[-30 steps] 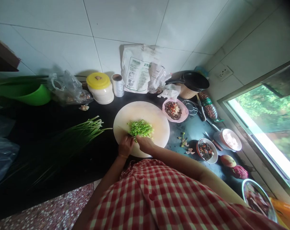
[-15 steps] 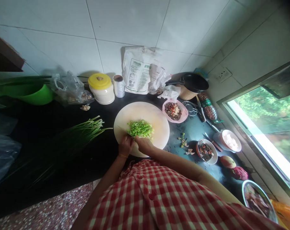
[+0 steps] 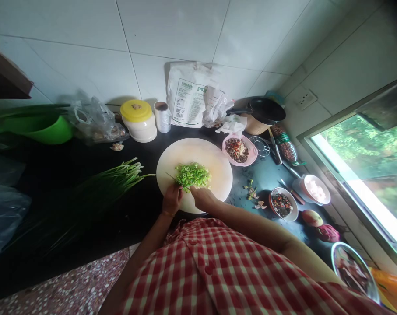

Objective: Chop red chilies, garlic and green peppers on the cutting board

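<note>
A round white cutting board lies on the counter in front of me, with a heap of chopped scallions at its middle. My right hand is closed around the handle of a knife. The thin blade runs up and left along the heap's near-left edge, partly hidden by hand and greens. Low on the board's left side, my left hand has its fingers bent together against the blade and the greens. What those fingers hold is hidden. Whole scallions lie left of the board, their white ends toward it.
Behind the board stand a yellow-lidded jar, a plastic-wrap roll and a paper bag. A pink bowl nearly touches its right rim. Farther right are a small bowl, a pot and a dragon fruit.
My right hand and the knife have shifted slightly right, and more of the blade's tip side shows. My left hand stays close by. The heap is slightly spread toward me.
</note>
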Tool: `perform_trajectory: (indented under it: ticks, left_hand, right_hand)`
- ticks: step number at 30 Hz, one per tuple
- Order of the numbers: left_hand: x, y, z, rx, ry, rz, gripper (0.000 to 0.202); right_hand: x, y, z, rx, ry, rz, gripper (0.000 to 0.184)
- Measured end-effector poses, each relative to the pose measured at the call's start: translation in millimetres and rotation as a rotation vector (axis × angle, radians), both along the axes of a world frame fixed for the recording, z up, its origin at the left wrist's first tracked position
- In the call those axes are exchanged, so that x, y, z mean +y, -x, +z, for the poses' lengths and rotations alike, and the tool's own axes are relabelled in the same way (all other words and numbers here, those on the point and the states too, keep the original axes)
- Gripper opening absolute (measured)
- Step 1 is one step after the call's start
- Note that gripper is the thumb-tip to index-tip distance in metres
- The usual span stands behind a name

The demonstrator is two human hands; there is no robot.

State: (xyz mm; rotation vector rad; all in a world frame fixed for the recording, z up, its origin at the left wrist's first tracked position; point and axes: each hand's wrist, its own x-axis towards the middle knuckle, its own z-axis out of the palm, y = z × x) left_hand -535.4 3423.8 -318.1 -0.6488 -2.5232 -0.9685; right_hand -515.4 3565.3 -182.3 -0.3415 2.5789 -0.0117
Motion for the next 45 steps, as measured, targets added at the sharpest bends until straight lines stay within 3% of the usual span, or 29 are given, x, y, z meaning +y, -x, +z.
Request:
perform_trajectory:
  ticks: [7, 15, 22, 29, 36, 45]
  left_hand:
    - [2, 0, -3.2, -0.016, 0.008, 0.042, 0.016]
    - [2, 1, -3.3, 0.039, -0.001, 0.032, 0.013]
    - [1, 1, -8.9, 0.046, 0.008, 0.062, 0.012]
    - [2, 0, -3.2, 0.054, -0.028, 0.057, 0.013]
    - [1, -1, -5.5, 0.047, -0.024, 0.07, 0.014]
    - [-8, -7, -1.4, 0.086, -0.027, 0.005, 0.015]
  right_hand:
    - [-4, 14, -18.4, -0.02, 0.025, -0.02, 0.036]
    - [-2, 2, -5.1, 0.001, 0.019, 0.027, 0.033]
    - [-13, 6, -20.0, 0.015, 0.018, 0.006, 0.031]
    - [-2, 4, -5.6, -0.01, 0.012, 0.01, 0.034]
    - [-8, 6, -21.9, 0.015, 0.015, -0.013, 0.035]
    - [-2, -8, -0.8, 0.057, 0.011, 0.016, 0.033]
